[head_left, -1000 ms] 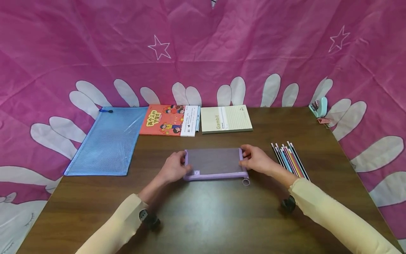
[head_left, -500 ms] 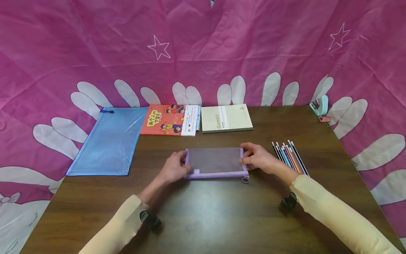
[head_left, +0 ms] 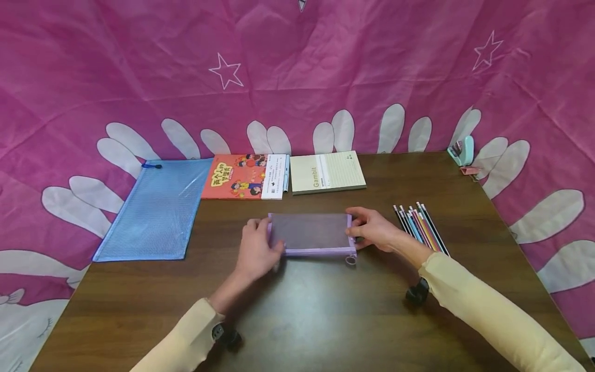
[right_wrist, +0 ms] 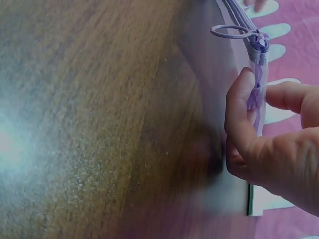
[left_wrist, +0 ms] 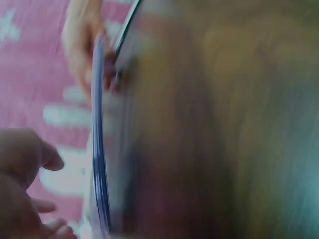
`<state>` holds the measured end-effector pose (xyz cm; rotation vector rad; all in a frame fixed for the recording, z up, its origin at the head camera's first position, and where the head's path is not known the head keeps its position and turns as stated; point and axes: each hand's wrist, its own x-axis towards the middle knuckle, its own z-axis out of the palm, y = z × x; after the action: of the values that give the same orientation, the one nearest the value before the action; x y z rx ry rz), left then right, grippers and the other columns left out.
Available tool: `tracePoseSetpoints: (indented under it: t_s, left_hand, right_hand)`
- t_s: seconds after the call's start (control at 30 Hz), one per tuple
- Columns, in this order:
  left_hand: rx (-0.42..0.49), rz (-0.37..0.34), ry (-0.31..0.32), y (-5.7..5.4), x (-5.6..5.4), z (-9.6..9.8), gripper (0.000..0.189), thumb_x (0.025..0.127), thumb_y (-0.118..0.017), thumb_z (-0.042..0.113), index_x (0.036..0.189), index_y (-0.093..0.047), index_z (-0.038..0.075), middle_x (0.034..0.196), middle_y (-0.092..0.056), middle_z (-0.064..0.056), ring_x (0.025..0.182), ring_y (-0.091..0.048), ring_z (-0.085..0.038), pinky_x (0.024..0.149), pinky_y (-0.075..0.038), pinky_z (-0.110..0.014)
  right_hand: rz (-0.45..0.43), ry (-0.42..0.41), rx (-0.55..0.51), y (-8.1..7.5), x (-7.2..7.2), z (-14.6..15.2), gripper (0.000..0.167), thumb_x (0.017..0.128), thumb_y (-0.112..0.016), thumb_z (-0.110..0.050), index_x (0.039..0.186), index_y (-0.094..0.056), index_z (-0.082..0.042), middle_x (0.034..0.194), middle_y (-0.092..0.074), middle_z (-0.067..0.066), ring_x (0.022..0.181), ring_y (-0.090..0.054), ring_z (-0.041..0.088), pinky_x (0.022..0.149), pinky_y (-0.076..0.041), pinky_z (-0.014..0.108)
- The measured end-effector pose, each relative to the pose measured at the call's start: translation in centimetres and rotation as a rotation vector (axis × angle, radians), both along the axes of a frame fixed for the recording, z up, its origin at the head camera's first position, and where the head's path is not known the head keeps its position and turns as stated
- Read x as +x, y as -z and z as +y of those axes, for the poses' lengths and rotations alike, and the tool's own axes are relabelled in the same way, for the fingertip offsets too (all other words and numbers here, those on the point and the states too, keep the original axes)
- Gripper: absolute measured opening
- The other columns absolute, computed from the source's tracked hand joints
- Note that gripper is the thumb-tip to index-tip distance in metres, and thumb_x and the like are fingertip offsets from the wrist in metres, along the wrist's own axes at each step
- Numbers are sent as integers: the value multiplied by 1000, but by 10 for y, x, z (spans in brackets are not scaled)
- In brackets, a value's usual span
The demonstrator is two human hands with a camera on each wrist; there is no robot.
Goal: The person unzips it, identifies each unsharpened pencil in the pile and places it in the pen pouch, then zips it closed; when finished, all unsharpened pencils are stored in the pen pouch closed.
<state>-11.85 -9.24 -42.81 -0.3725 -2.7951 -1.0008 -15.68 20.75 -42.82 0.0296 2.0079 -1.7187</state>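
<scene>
A translucent pencil pouch (head_left: 309, 231) with lilac edging lies level at the middle of the table, its zipper (left_wrist: 97, 144) along the near side. My right hand (head_left: 374, 229) pinches its right edge between thumb and fingers, just beside the zipper corner, where a round pull ring (right_wrist: 229, 32) hangs. At the left end is my left hand (head_left: 257, 250), fingers loose and spread. In the left wrist view its thumb (left_wrist: 51, 157) stands apart from the zipper strip. That view is blurred.
Several pencils (head_left: 420, 227) lie right of the pouch. Behind it are a cream notepad (head_left: 328, 172), a red picture book (head_left: 241, 176) and a light blue pen (head_left: 286, 173). A blue mesh zip folder (head_left: 155, 212) lies left. A mint stapler (head_left: 465, 150) and pink clip (head_left: 470, 170) sit far right.
My left hand has loosened from the pouch's left edge and shifted slightly right, its thumb toward the near corner. The right hand keeps its pinch. The head view has shifted slightly.
</scene>
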Motion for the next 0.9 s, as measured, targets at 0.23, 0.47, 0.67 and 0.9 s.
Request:
tracePoseSetpoints:
  t_s: [0.23, 0.47, 0.67, 0.9]
  left_hand:
    - [-102, 326, 151, 4, 44, 72, 52, 71, -88, 34, 108, -64, 5, 98, -62, -9, 81, -62, -24, 62, -54, -37]
    - [-325, 524, 118, 14, 41, 111, 59, 65, -86, 55, 94, -59, 11, 84, -58, -2, 74, -60, -21, 58, -50, -34]
    - [-355, 536, 145, 14, 34, 115, 38, 73, -83, 37, 87, -59, 11, 81, -57, -3, 70, -58, -21, 53, -49, -33]
    - [-291, 461, 186, 14, 32, 110, 26, 76, -80, 25, 89, -63, 10, 86, -60, -4, 74, -59, -21, 51, -51, -34]
  right_hand:
    - [-29, 38, -38, -1, 0, 0, 67, 91, -61, 7, 150, -29, 8, 98, -48, 15, 82, -55, 20, 69, -59, 40]
    - [-41, 43, -98, 0, 3, -7, 64, 93, -59, 7, 148, -26, 12, 99, -51, 15, 82, -56, 18, 68, -59, 36]
    - [-60, 55, -94, 2, 2, -9, 63, 94, -58, 7, 149, -27, 10, 101, -50, 16, 82, -57, 20, 67, -59, 34]
    - [-61, 75, -110, 1, 2, -9, 66, 93, -58, 6, 150, -25, 9, 103, -47, 18, 85, -56, 21, 71, -59, 35]
